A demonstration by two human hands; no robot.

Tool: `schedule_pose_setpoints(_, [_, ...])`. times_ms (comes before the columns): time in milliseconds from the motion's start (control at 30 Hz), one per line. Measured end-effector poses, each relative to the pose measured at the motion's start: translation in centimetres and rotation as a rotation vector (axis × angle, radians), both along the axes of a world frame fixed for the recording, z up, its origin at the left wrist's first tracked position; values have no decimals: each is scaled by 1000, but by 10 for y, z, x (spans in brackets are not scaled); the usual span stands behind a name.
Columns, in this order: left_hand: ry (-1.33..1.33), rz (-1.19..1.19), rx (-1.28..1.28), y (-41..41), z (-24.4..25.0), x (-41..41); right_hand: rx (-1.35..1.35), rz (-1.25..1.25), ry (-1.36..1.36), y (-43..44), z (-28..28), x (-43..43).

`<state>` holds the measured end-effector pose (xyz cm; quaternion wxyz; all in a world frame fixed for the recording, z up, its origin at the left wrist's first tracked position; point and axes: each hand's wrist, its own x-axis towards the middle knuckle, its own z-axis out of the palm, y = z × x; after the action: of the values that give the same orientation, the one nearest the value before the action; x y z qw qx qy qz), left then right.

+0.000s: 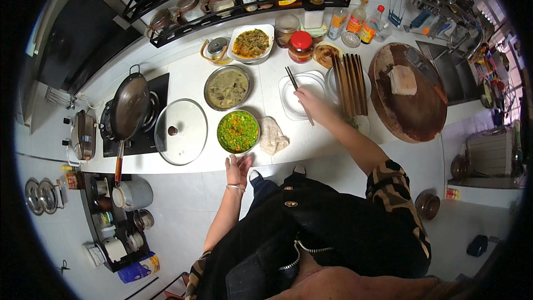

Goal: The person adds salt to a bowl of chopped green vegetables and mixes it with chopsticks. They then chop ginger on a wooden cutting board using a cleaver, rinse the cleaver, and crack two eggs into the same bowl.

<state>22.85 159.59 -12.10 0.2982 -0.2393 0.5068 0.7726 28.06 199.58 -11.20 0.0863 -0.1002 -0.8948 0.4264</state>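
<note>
My right hand point(309, 102) is closed on a pair of dark chopsticks point(292, 78) above a stack of white plates point(287, 110). Just below a metal bowl of chopped green vegetables with orange bits point(238, 131), my left hand point(238, 170) is held with its fingers apart; whether it touches the rim I cannot tell. A folded beige cloth point(272, 136) lies right of that bowl. Behind it stands a metal bowl of greyish-green food point(227, 88). Farther back is a square white dish of cooked food point(251, 44). Several wooden slats point(349, 85) rest over another plate right of my right hand.
A wok point(130, 106) sits tilted on the stove at left, beside a glass lid point(182, 132). At right, a round wooden chopping board point(410, 108) holds a cleaver point(422, 66) and a pale block point(402, 80). A red-lidded jar point(300, 47) and sauce bottles point(356, 18) stand behind.
</note>
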Motion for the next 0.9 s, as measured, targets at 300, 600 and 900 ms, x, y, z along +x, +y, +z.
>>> schedule_pose_setpoints(300, [77,143,-110,-28,20,17,172,63,-166,14,-1,-8])
schedule_pose_setpoints(600, [298,121,-277,-53,25,-3,392,-275,175,-35,48,65])
schedule_pose_setpoints(900, [700,-370,-201,-9,56,-42,129,-456,180,-131,75,142])
